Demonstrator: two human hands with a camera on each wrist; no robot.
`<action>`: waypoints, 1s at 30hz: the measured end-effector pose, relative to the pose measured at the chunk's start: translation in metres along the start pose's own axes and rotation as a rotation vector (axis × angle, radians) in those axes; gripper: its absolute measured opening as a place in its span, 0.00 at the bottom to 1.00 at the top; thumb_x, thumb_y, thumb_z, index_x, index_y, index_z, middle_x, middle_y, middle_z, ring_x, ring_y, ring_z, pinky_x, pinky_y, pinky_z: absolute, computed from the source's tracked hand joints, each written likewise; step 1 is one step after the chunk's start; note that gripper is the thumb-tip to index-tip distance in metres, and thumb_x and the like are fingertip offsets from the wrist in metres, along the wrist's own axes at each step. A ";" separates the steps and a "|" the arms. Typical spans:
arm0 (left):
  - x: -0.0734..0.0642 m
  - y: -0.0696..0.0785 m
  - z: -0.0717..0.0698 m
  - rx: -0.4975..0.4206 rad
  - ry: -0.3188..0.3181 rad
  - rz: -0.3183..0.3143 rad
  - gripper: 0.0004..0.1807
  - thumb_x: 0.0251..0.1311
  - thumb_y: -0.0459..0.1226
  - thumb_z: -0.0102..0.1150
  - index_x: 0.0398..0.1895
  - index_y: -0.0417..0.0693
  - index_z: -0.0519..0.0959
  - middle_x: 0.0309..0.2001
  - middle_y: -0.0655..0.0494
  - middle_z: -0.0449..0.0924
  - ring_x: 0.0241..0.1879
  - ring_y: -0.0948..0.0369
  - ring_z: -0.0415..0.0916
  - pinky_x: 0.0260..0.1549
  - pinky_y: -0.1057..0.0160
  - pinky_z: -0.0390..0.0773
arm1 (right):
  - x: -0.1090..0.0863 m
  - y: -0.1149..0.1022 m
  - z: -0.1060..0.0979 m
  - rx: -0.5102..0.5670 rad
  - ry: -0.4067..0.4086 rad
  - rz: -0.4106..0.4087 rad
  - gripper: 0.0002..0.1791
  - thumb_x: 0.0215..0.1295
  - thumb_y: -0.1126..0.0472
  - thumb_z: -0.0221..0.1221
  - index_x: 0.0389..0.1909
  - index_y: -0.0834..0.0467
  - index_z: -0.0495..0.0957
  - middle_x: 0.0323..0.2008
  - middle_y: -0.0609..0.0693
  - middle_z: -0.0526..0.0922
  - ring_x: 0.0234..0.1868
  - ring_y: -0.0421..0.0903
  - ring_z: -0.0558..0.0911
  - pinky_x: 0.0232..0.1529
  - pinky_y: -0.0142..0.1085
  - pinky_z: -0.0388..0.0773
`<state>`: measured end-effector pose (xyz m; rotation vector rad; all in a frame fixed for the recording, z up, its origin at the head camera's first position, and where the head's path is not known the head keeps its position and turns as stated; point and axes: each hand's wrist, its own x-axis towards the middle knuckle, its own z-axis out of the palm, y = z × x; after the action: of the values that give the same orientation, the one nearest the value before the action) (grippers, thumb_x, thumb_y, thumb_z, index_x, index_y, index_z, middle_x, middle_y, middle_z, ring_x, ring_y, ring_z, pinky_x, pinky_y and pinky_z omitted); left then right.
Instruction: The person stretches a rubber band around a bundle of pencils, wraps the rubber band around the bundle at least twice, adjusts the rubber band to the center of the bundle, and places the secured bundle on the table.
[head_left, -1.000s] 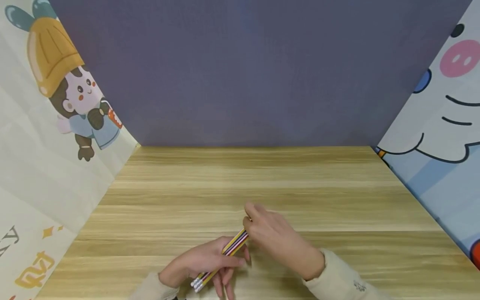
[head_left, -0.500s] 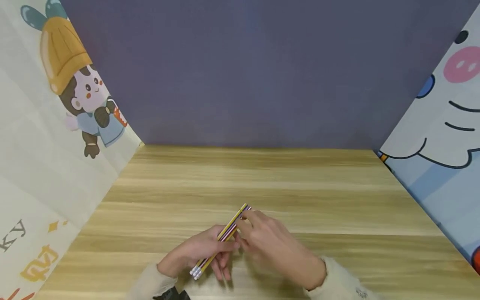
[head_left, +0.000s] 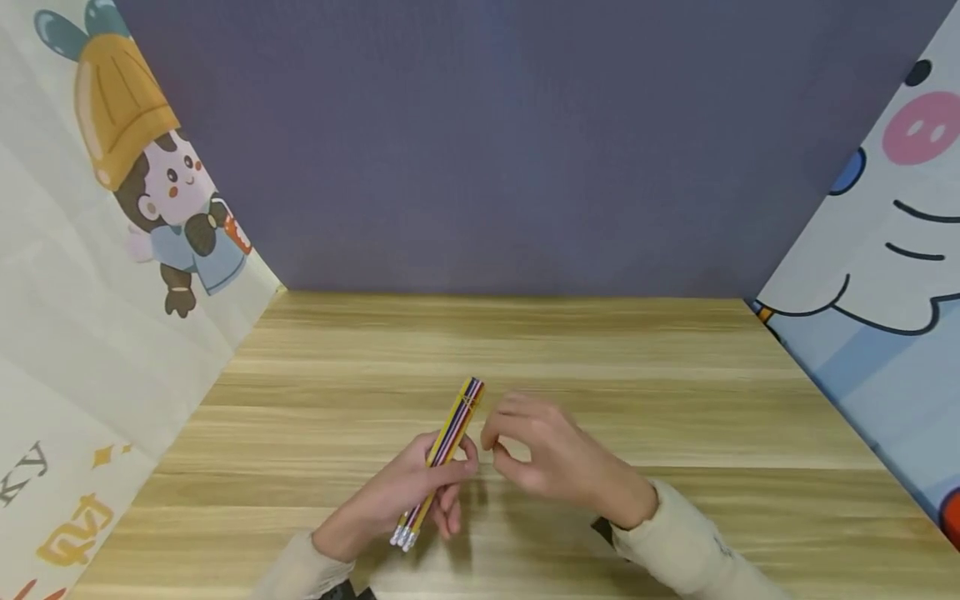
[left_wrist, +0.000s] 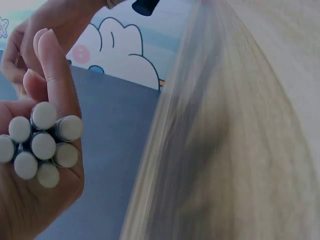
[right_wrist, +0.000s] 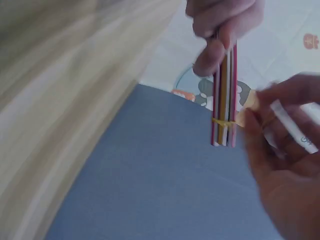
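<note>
A bundle of striped pencils point(head_left: 454, 427) stands tilted in my left hand point(head_left: 401, 487), gripped between thumb and fingers. White erasers point(left_wrist: 43, 145) cap the near ends, clustered together in the left wrist view. Close to the far, blunt ends a thin yellow rubber band point(right_wrist: 223, 122) goes round the pencils. My right hand point(head_left: 558, 458) is just to the right of the bundle, apart from it, its fingers loosely bent and the thumb near the index fingertip. No object shows clearly between those fingers, and the right wrist view of them is blurred.
Both hands are above a wood-grain table point(head_left: 360, 358). A dark blue-grey panel point(head_left: 510, 150) rises at the back. Cartoon-printed walls stand on the left point(head_left: 67, 292) and right point(head_left: 885, 358). Dark straps show at the wrists.
My right hand has come off the pencils and drawn back to the right, uncovering the banded far end. My left hand has turned the bundle more upright in the head view.
</note>
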<state>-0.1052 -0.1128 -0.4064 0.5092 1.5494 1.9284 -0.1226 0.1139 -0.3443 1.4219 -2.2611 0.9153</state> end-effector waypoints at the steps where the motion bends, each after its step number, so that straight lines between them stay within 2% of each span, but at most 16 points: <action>1: 0.000 0.000 0.001 -0.001 0.000 0.006 0.15 0.73 0.35 0.52 0.51 0.30 0.65 0.15 0.54 0.74 0.15 0.57 0.80 0.15 0.56 0.85 | 0.001 0.000 -0.001 0.081 0.008 -0.030 0.15 0.54 0.76 0.61 0.32 0.52 0.79 0.31 0.40 0.79 0.37 0.34 0.77 0.47 0.30 0.81; 3: -0.001 0.000 0.002 0.002 -0.013 0.020 0.15 0.73 0.35 0.52 0.51 0.30 0.65 0.15 0.54 0.74 0.15 0.57 0.80 0.15 0.55 0.85 | 0.002 0.001 -0.002 0.183 0.038 -0.082 0.16 0.53 0.77 0.59 0.31 0.52 0.79 0.30 0.40 0.80 0.37 0.33 0.78 0.57 0.37 0.80; 4: -0.001 0.000 0.002 0.002 -0.020 0.026 0.15 0.73 0.35 0.52 0.50 0.31 0.65 0.15 0.54 0.74 0.15 0.57 0.80 0.15 0.54 0.85 | 0.002 0.001 -0.002 0.214 0.057 -0.099 0.16 0.52 0.78 0.58 0.32 0.52 0.79 0.29 0.41 0.80 0.36 0.34 0.79 0.57 0.37 0.80; 6: -0.002 0.000 0.003 0.005 -0.034 0.039 0.14 0.73 0.35 0.52 0.50 0.31 0.66 0.15 0.54 0.74 0.15 0.57 0.80 0.15 0.51 0.85 | 0.002 0.002 -0.003 0.248 0.095 -0.111 0.16 0.52 0.79 0.57 0.32 0.53 0.78 0.28 0.42 0.80 0.32 0.33 0.78 0.52 0.35 0.83; 7: -0.002 0.000 0.004 0.003 -0.038 0.046 0.14 0.73 0.35 0.52 0.50 0.31 0.66 0.15 0.54 0.74 0.15 0.57 0.80 0.15 0.51 0.85 | 0.002 0.003 -0.003 0.254 0.109 -0.107 0.16 0.53 0.78 0.56 0.33 0.53 0.78 0.28 0.42 0.79 0.31 0.33 0.77 0.45 0.32 0.84; 10: -0.002 0.000 0.005 -0.009 -0.029 0.061 0.12 0.74 0.35 0.51 0.49 0.32 0.66 0.15 0.54 0.74 0.15 0.57 0.80 0.14 0.51 0.85 | 0.001 0.004 -0.002 0.251 0.123 -0.076 0.15 0.56 0.77 0.57 0.35 0.53 0.79 0.29 0.43 0.78 0.30 0.34 0.75 0.29 0.23 0.77; 14: -0.003 0.004 0.005 -0.023 0.005 0.061 0.11 0.73 0.35 0.52 0.48 0.35 0.67 0.15 0.56 0.74 0.15 0.59 0.80 0.14 0.58 0.85 | 0.000 0.004 0.000 0.252 0.139 -0.007 0.16 0.58 0.75 0.57 0.39 0.51 0.80 0.32 0.43 0.78 0.31 0.35 0.73 0.30 0.25 0.75; 18: -0.004 0.008 0.005 -0.034 0.043 0.084 0.10 0.73 0.36 0.52 0.47 0.38 0.67 0.15 0.57 0.74 0.14 0.61 0.78 0.13 0.62 0.83 | 0.000 0.003 0.001 0.287 0.156 0.059 0.16 0.61 0.76 0.57 0.40 0.51 0.80 0.40 0.45 0.81 0.34 0.38 0.75 0.31 0.30 0.78; 21: -0.004 0.009 0.005 -0.046 0.052 0.112 0.09 0.74 0.36 0.51 0.47 0.38 0.67 0.14 0.58 0.73 0.13 0.61 0.77 0.13 0.63 0.81 | 0.001 0.001 0.003 0.388 0.126 0.161 0.13 0.67 0.74 0.56 0.41 0.53 0.81 0.41 0.45 0.82 0.35 0.42 0.78 0.31 0.32 0.80; 26: -0.005 0.008 0.006 -0.068 0.018 0.150 0.07 0.74 0.33 0.49 0.49 0.39 0.68 0.14 0.60 0.71 0.13 0.62 0.76 0.13 0.65 0.80 | 0.003 -0.004 0.004 0.616 0.070 0.429 0.10 0.74 0.71 0.51 0.43 0.62 0.82 0.40 0.52 0.82 0.35 0.52 0.80 0.34 0.36 0.84; 30: -0.006 0.006 0.008 -0.088 -0.013 0.132 0.09 0.74 0.33 0.49 0.51 0.37 0.67 0.14 0.60 0.70 0.13 0.62 0.76 0.13 0.65 0.80 | 0.004 -0.002 0.005 0.625 0.118 0.568 0.11 0.72 0.71 0.52 0.42 0.61 0.84 0.39 0.54 0.83 0.34 0.52 0.81 0.35 0.39 0.86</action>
<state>-0.0970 -0.1117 -0.3984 0.5971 1.4474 2.0781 -0.1229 0.1074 -0.3448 0.8577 -2.4357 1.9574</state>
